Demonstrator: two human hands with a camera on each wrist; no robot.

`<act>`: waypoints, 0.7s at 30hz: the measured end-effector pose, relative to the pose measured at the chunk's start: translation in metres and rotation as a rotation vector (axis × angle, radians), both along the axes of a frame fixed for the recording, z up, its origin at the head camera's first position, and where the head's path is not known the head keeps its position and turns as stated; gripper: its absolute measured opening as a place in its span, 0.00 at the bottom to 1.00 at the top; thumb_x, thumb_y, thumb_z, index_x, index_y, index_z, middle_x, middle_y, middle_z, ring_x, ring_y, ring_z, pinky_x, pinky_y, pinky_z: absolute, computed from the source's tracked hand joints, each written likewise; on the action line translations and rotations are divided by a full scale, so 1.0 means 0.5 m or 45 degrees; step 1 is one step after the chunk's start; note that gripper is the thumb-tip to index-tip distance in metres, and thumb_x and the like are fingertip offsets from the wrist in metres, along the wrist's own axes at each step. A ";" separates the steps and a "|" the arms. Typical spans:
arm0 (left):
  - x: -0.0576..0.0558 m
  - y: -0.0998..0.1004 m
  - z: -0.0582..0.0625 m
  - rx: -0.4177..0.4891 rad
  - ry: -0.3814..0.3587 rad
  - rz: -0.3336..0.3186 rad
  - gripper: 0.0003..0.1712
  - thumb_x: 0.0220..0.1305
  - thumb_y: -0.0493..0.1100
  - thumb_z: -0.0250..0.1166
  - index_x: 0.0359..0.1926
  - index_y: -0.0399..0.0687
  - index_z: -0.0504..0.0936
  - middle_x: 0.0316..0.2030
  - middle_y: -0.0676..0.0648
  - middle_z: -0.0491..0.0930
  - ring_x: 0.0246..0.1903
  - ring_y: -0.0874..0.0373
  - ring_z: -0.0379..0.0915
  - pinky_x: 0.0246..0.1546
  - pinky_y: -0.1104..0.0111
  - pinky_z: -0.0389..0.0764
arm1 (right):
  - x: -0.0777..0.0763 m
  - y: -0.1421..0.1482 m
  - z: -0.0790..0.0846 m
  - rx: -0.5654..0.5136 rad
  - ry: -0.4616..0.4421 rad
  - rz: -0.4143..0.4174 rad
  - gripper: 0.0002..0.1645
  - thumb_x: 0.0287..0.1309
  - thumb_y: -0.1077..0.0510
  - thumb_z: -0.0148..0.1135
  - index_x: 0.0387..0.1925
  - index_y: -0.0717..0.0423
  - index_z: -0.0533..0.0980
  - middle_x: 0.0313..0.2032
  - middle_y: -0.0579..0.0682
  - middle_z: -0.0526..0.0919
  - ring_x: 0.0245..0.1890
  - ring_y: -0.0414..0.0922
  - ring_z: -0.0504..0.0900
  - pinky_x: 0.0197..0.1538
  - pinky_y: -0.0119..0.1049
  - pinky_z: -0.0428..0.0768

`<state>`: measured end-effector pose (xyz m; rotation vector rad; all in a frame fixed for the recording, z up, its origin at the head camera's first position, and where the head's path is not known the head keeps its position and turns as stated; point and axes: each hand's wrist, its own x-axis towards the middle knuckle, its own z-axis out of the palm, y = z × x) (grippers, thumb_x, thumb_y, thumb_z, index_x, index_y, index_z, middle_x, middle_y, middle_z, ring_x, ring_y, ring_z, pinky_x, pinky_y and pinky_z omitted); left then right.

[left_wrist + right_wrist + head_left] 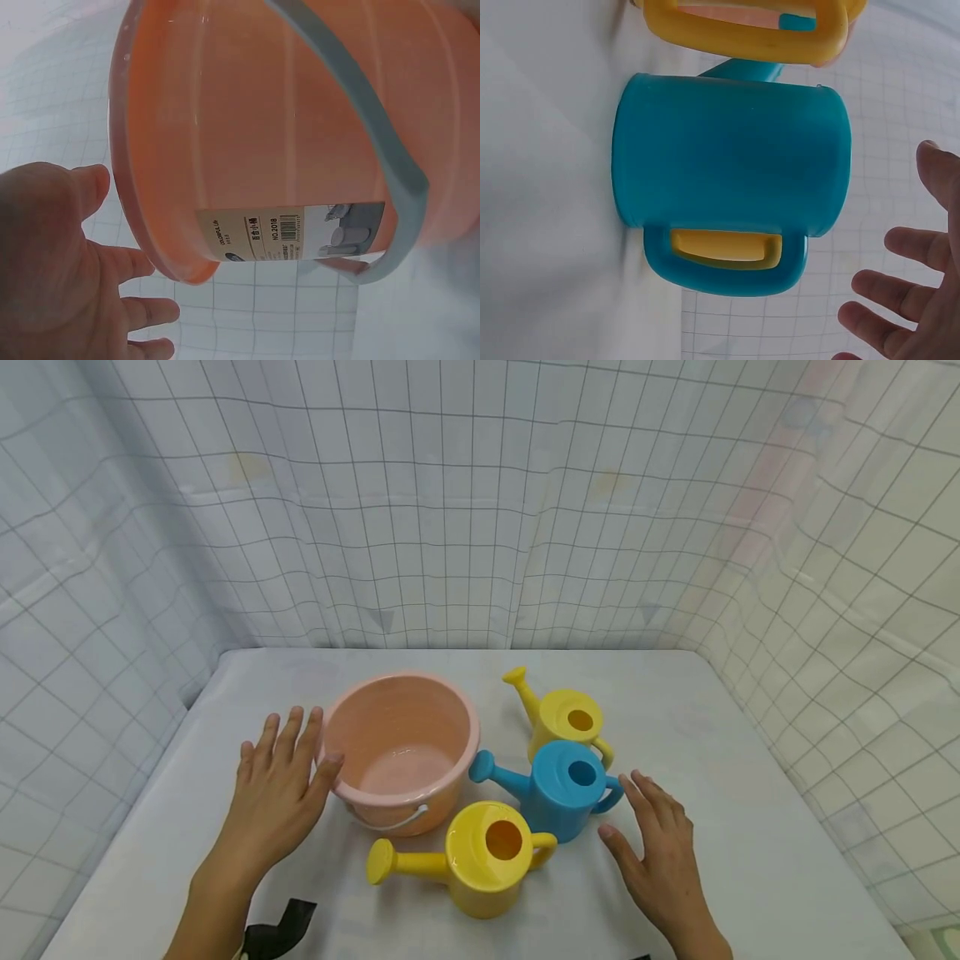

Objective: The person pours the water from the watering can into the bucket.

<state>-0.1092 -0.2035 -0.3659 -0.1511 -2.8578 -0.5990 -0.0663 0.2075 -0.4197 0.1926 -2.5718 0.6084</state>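
Observation:
A pink bucket (pixel 401 739) with a pale handle stands upright on the table. My left hand (pixel 276 797) is at its left rim, fingers extended and holding nothing; whether it touches the rim I cannot tell. In the left wrist view the bucket's label (pixel 292 231) shows. To the right of the bucket stand a blue watering can (pixel 562 789), a yellow watering can (pixel 487 860) nearer me and another yellow watering can (pixel 566 717) farther back. My right hand (pixel 662 860) is beside the blue can's handle (pixel 727 281), fingers spread and apart from it in the right wrist view.
The white table (pixel 750 810) carries all these things. Grid-patterned white curtains (pixel 465 527) hang behind it and on both sides. A black strap-like piece (pixel 279 931) shows by my left wrist. The yellow cans' and blue can's spouts point left.

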 end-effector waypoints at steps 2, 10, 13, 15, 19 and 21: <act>-0.002 0.002 0.000 -0.003 -0.004 -0.005 0.39 0.72 0.63 0.37 0.75 0.51 0.39 0.74 0.35 0.40 0.74 0.39 0.22 0.67 0.38 0.25 | 0.001 -0.003 -0.001 0.001 -0.014 -0.007 0.45 0.51 0.52 0.69 0.69 0.44 0.60 0.67 0.55 0.65 0.65 0.57 0.62 0.58 0.64 0.64; -0.004 0.010 -0.002 -0.009 -0.021 -0.035 0.39 0.72 0.63 0.38 0.75 0.52 0.40 0.74 0.34 0.42 0.74 0.39 0.24 0.67 0.38 0.26 | 0.010 -0.014 -0.012 -0.046 -0.018 0.019 0.44 0.51 0.53 0.69 0.69 0.47 0.61 0.67 0.53 0.65 0.64 0.54 0.64 0.57 0.61 0.68; -0.006 0.012 -0.004 -0.011 -0.019 -0.048 0.39 0.72 0.62 0.38 0.75 0.53 0.40 0.74 0.34 0.42 0.74 0.39 0.24 0.67 0.37 0.28 | 0.012 -0.020 -0.018 -0.082 0.012 0.063 0.44 0.48 0.57 0.71 0.67 0.50 0.63 0.66 0.53 0.67 0.63 0.53 0.65 0.56 0.59 0.70; -0.007 0.013 -0.004 -0.010 -0.019 -0.050 0.38 0.72 0.62 0.38 0.75 0.54 0.39 0.74 0.35 0.42 0.74 0.39 0.24 0.67 0.37 0.28 | 0.013 -0.024 -0.022 -0.089 0.036 0.088 0.44 0.47 0.58 0.72 0.67 0.51 0.64 0.65 0.53 0.68 0.62 0.52 0.66 0.55 0.59 0.72; -0.010 0.016 -0.005 -0.008 -0.020 -0.050 0.38 0.72 0.63 0.38 0.75 0.54 0.39 0.74 0.35 0.41 0.74 0.39 0.24 0.67 0.38 0.27 | 0.013 -0.030 -0.028 -0.093 0.065 0.126 0.44 0.46 0.58 0.72 0.66 0.50 0.65 0.64 0.51 0.69 0.62 0.50 0.67 0.53 0.57 0.74; -0.011 0.018 -0.005 -0.007 -0.020 -0.050 0.39 0.72 0.63 0.38 0.75 0.55 0.39 0.74 0.36 0.41 0.74 0.39 0.24 0.68 0.38 0.26 | 0.011 -0.032 -0.029 -0.093 0.069 0.133 0.44 0.46 0.58 0.72 0.66 0.50 0.65 0.64 0.51 0.69 0.61 0.49 0.67 0.53 0.57 0.75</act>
